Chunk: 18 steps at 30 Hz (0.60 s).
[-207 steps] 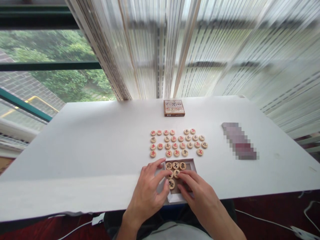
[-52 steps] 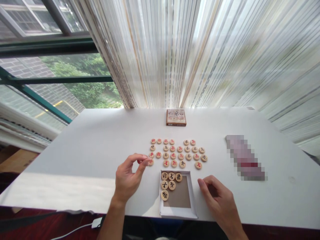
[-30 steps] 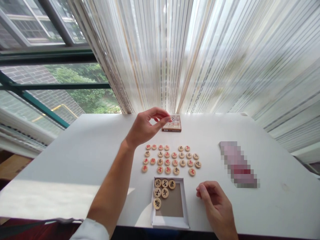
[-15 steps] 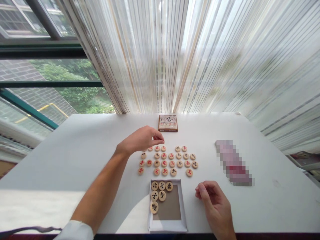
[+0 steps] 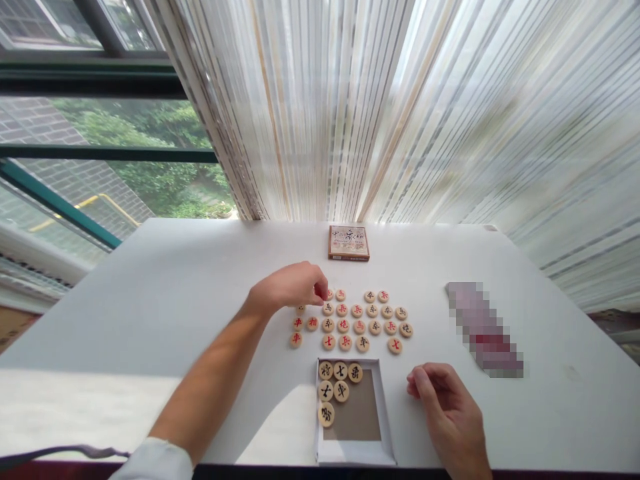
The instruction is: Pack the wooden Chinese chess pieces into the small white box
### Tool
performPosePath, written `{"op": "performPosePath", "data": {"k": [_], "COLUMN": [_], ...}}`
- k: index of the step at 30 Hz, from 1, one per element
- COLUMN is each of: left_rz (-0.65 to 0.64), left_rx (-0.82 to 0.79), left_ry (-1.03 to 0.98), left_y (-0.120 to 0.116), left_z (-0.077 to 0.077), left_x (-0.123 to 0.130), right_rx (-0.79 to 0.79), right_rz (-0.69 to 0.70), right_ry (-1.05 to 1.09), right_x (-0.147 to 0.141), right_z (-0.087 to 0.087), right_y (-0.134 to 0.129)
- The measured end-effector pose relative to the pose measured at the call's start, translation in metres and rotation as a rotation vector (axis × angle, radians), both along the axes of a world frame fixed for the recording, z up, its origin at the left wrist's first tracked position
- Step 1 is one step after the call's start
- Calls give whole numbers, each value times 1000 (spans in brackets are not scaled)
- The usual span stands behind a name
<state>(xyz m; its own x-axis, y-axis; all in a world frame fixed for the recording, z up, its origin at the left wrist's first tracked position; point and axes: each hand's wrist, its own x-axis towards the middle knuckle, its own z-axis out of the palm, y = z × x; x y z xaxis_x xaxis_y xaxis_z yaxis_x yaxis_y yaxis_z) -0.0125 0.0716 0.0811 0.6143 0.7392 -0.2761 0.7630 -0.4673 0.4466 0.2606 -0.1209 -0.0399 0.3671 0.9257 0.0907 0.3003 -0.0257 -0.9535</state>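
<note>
My left hand (image 5: 293, 288) reaches over the upper left of a group of round wooden xiangqi pieces (image 5: 345, 325), its curled fingers down among them at the back row. Its fingertips are hidden, and I cannot tell whether it holds a piece. The hand covers the pieces at that corner. My right hand (image 5: 443, 397) rests on the table to the right of a white cardboard tray with a brown base (image 5: 355, 455), its fingers curled on nothing. Several black-marked pieces (image 5: 326, 414) lie along the tray's top and left sides.
A small printed box (image 5: 349, 243) stands at the table's far edge. A pixelated, blurred flat object (image 5: 483, 330) lies at the right. The white table (image 5: 175, 313) ends at a window with striped sheer curtains (image 5: 400, 120).
My left hand has come down and back from near the printed box and now sits lower over the pieces. My right hand stays beside the tray, and the view has shifted slightly.
</note>
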Motion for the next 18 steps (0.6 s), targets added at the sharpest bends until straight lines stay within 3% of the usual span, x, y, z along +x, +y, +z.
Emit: {"op": "performPosePath", "data": {"k": [6,18], "left_rz": [-28,-57], "left_rx": [120,179], "left_ry": [90,167], "left_y": [-6,-11], "left_z": [-11,-19], "left_x": [20,29], "right_rx": [-15,-12], "right_rz": [8,5], "right_ry": [-27,-9], "right_x": [-1,-5], "right_z": [2,8], "right_y": [-1,0]}}
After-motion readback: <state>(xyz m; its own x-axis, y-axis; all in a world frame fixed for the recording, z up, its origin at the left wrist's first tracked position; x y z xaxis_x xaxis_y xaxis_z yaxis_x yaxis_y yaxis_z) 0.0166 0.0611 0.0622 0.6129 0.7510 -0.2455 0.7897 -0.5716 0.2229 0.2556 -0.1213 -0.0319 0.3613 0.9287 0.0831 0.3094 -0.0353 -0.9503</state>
